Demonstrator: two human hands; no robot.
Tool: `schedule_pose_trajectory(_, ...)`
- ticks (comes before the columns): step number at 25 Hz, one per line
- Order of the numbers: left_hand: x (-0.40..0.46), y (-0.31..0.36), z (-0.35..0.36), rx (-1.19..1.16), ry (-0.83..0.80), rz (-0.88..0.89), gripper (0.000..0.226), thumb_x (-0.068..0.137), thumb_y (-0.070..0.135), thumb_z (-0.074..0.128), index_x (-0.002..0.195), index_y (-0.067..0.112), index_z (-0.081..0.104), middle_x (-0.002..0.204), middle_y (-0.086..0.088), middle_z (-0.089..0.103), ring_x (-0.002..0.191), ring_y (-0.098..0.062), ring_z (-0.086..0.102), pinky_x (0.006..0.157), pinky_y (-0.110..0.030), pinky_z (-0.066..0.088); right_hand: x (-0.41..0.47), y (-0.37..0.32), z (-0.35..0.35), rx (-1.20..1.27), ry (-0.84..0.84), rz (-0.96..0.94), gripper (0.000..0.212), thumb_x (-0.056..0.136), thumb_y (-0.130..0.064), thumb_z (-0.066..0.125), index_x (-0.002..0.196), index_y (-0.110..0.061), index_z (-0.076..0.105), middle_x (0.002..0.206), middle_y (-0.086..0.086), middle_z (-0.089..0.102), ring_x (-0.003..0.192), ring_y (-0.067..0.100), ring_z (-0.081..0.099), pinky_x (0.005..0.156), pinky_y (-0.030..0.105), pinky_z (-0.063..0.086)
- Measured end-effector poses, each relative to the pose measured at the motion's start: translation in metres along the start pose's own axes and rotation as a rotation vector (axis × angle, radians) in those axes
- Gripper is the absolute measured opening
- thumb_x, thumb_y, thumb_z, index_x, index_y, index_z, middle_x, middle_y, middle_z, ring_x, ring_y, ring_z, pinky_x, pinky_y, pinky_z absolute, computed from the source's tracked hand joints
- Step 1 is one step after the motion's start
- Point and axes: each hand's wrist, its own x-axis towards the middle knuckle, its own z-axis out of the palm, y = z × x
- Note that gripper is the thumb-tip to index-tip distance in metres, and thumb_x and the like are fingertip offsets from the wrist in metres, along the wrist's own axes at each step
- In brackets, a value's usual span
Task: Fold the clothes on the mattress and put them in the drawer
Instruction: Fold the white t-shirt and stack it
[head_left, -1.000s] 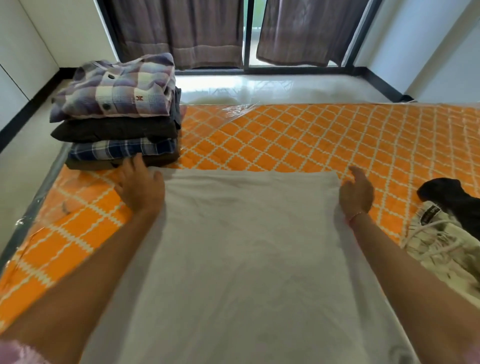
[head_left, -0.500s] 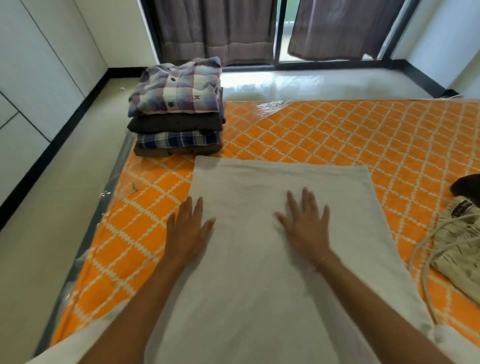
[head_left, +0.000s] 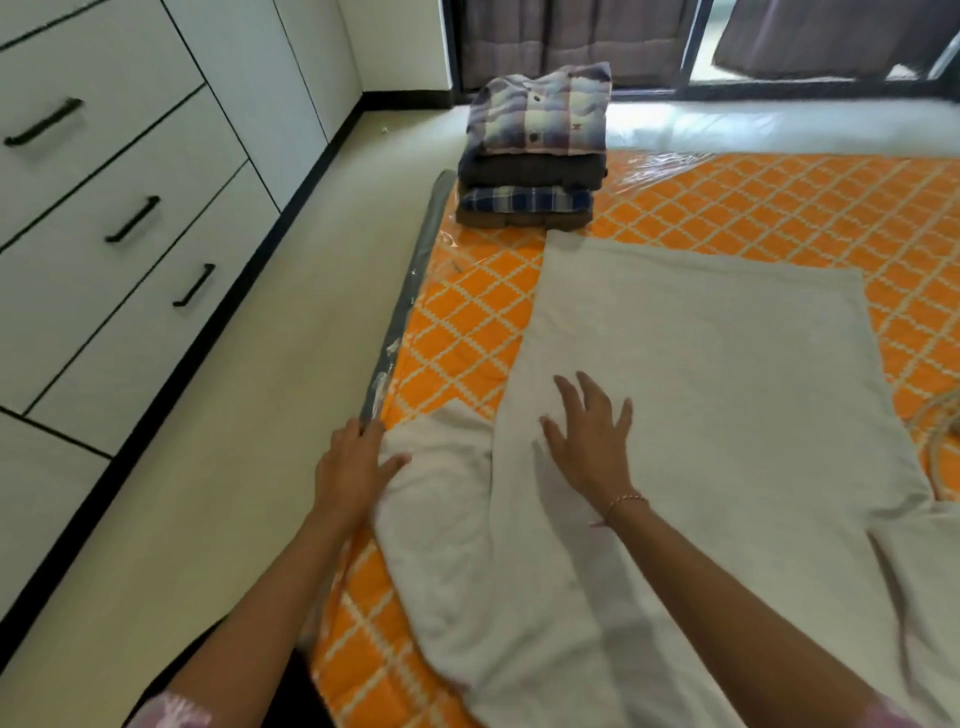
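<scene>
Mattress (head_left: 467, 322): orange cover with white lattice pattern, clear plastic wrap along its left edge and far end, lying on the pale floor (head_left: 218, 467).

White T-shirt (head_left: 701, 395): spread flat across the near half of the mattress, one sleeve (head_left: 441, 457) sticking out toward the left edge.

Left hand (head_left: 356, 467): fingers loose and unclenched, resting on the sleeve at the mattress edge; not visibly pinching the cloth.

Right hand (head_left: 589, 431): flat, fingers spread, pressing the shirt body just right of the sleeve; thin bracelet (head_left: 626, 501) on the wrist.

Stack of folded clothes (head_left: 535, 150): far left corner of the mattress, plaid shirt on top, dark and checked items beneath.

White drawers (head_left: 119, 208): against the left wall, black handles, all closed.
</scene>
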Motion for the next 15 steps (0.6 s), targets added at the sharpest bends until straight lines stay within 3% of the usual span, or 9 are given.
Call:
schedule_pose_trajectory(2,0.006,0.004,-0.023,0.024,-0.056,-0.138,0.030,0.089,0.025,0.055,0.112,0.007,0.060,0.117,-0.014,0.056,0.109,-0.034,0.055,0.085,-0.040,0.045,-0.022,-0.016,0.002,0.020,-0.021,-0.048,0.049,0.094,-0.028,0.053,0.141,-0.017,0.043,0.147,0.011,0.039,0.134,0.028,0.038,0.112,0.049,0.019)
schedule_pose_trajectory(4,0.002,0.017,-0.054,-0.031,-0.090,-0.167,0.023,0.086,0.026,0.052,0.097,0.008,0.063,0.103,-0.012,0.061,0.101,-0.033,0.057,0.082,-0.036,0.043,-0.037,-0.025,-0.006,0.116,-0.106,-0.028,0.043,0.095,-0.030,0.051,0.136,-0.016,0.048,0.139,0.010,0.047,0.126,0.026,0.046,0.102,0.036,0.034)
schedule_pose_trajectory(5,-0.005,0.029,-0.068,-0.144,-0.078,-0.104,0.024,0.080,0.033,0.052,0.083,0.011,0.061,0.087,-0.010,0.060,0.090,-0.031,0.057,0.074,-0.033,0.041,-0.042,-0.028,-0.014,0.253,-0.158,0.059,0.039,0.095,-0.033,0.053,0.129,-0.013,0.054,0.131,0.011,0.055,0.117,0.025,0.053,0.093,0.031,0.040)
schedule_pose_trajectory(7,-0.035,0.064,-0.092,-0.451,-0.068,0.114,0.028,0.063,0.041,0.050,0.066,0.013,0.053,0.066,-0.002,0.049,0.073,-0.021,0.049,0.061,-0.029,0.033,-0.044,-0.036,-0.040,0.818,-0.384,0.387,0.043,0.091,-0.046,0.056,0.111,-0.008,0.064,0.110,0.014,0.066,0.097,0.024,0.064,0.081,0.029,0.049)
schedule_pose_trajectory(9,-0.067,0.112,-0.096,-0.644,-0.105,0.377,0.037,0.060,0.041,0.052,0.077,0.011,0.064,0.074,0.000,0.057,0.074,-0.012,0.051,0.063,-0.021,0.036,-0.045,-0.031,-0.067,1.157,-0.638,0.609,0.045,0.089,-0.051,0.055,0.099,-0.009,0.066,0.090,0.011,0.071,0.082,0.024,0.069,0.076,0.037,0.056)
schedule_pose_trajectory(10,-0.086,0.136,-0.090,-0.674,-0.131,0.514,0.039,0.064,0.038,0.056,0.089,0.010,0.068,0.084,-0.001,0.063,0.080,-0.011,0.056,0.069,-0.018,0.040,-0.048,-0.023,-0.077,1.192,-0.671,0.616,0.035,0.093,-0.042,0.052,0.097,-0.009,0.064,0.079,0.007,0.071,0.073,0.021,0.070,0.071,0.035,0.057)
schedule_pose_trajectory(12,-0.122,0.174,-0.068,-0.593,-0.160,0.717,0.043,0.070,0.028,0.059,0.108,0.008,0.064,0.105,-0.008,0.065,0.097,-0.020,0.061,0.084,-0.028,0.046,-0.055,0.000,-0.095,1.203,-0.622,0.584,0.020,0.097,-0.018,0.044,0.098,-0.005,0.060,0.067,0.003,0.070,0.061,0.015,0.067,0.062,0.027,0.054)
schedule_pose_trajectory(13,-0.136,0.183,-0.052,-0.484,-0.100,0.799,0.050,0.071,0.028,0.060,0.118,0.009,0.059,0.118,-0.012,0.062,0.108,-0.025,0.059,0.089,-0.034,0.045,-0.061,0.017,-0.104,1.243,-0.577,0.577,0.020,0.096,-0.013,0.043,0.099,-0.002,0.060,0.071,0.005,0.071,0.063,0.015,0.067,0.062,0.026,0.054)
schedule_pose_trajectory(15,-0.157,0.180,-0.012,-0.156,0.118,0.805,0.074,0.070,0.041,0.062,0.136,0.014,0.042,0.138,-0.014,0.050,0.125,-0.027,0.049,0.095,-0.037,0.041,-0.074,0.065,-0.108,1.366,-0.472,0.616,0.024,0.089,-0.012,0.053,0.107,0.002,0.061,0.093,0.014,0.069,0.080,0.024,0.067,0.077,0.033,0.056)
